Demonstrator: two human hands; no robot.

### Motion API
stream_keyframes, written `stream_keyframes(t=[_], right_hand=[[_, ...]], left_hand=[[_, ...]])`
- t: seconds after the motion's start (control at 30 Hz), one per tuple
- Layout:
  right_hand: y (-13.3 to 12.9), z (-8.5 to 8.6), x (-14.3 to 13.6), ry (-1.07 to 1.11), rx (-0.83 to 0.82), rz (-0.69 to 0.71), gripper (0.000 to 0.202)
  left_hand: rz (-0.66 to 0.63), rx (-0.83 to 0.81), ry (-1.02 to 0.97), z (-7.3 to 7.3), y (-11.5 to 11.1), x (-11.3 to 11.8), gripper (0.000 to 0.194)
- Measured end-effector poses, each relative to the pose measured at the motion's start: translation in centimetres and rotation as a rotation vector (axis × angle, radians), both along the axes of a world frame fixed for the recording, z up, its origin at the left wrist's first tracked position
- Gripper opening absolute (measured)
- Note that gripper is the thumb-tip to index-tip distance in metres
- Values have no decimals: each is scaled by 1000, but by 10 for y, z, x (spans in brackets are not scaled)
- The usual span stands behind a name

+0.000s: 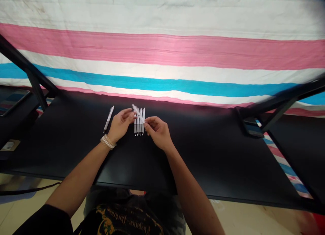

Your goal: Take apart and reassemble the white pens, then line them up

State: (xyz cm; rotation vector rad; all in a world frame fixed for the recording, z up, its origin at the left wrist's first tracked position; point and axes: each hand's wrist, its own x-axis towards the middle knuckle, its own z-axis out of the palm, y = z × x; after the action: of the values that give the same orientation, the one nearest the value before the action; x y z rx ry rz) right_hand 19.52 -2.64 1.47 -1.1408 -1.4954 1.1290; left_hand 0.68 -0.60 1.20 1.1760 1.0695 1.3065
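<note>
- On the table (pixel 208 154), roughly mid-view, we have a row of pens (pixel 139 125). Clock centre = this row, twelve = away from us.
- Row: white pens with grey lower barrels, side by side, four tips showing, all pointing to six.
- Right hand (pixel 159 132), between three and four: thumb and fingers closed on one end of a white pen (pixel 138 113). We have that pen slanted across the upper part of the row, far end toward eleven, our gripped end toward five.
- Left hand (pixel 120 124), at nine: fingers curled, thumb near the fingertips, narrow gap at most, right by the slanted pen. We cannot tell if it touches that pen or the row.
- Lone pen (pixel 109 118), also at nine, out past our left hand: flat on the table, dark tip toward seven, other end toward one. Apart from the row.
- Coiled bracelet (pixel 108 142), at eight: pale, on our left wrist.
- Striped cloth (pixel 162 52), at twelve: pink, white and blue bands, just past the far edge of the table.
- Black metal supports at ten (pixel 34 76) and between two and three (pixel 276 110).
- Small tan item (pixel 10 145), between eight and nine, well apart from our pens; too blurred to identify.
- Black shirt (pixel 122 221), between six and seven: ours, yellow print.
</note>
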Motion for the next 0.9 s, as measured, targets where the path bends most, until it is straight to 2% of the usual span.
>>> stream_keyframes(t=[0.03,0.1,0.2,0.37,0.47,0.57,0.67,0.73,0.8,0.9], right_hand=[[-1,2,-2,53,-28,74,27],[-3,4,-4,104,-63,125,31],[-3,4,-5,93,-108,52,35],[-5,7,-4,-33,-124,23,50],[-7,8,-6,-45,-111,-17,51],[-8,4,-9,-66,-63,-53,45],[-8,-1,-12,-81,70,-134,27],[-9,-3,-15,-55,128,-163,26],[-9,-4,-16,-20,99,-158,29],[-9,-2,-16,-30,102,-146,23]], left_hand=[[-86,-70,-120,1,-3,5,40],[-128,-128,-281,2,-6,11,38],[-64,-129,-389,2,-7,14,34],[9,-127,-416,2,-6,14,34],[70,-122,-399,2,-6,15,31],[106,-128,-382,0,-4,13,30],[134,-145,-411,-3,-1,11,29],[163,-145,-429,-4,1,10,27],[178,-141,-441,-5,2,9,27],[170,-138,-446,-5,2,8,27]])
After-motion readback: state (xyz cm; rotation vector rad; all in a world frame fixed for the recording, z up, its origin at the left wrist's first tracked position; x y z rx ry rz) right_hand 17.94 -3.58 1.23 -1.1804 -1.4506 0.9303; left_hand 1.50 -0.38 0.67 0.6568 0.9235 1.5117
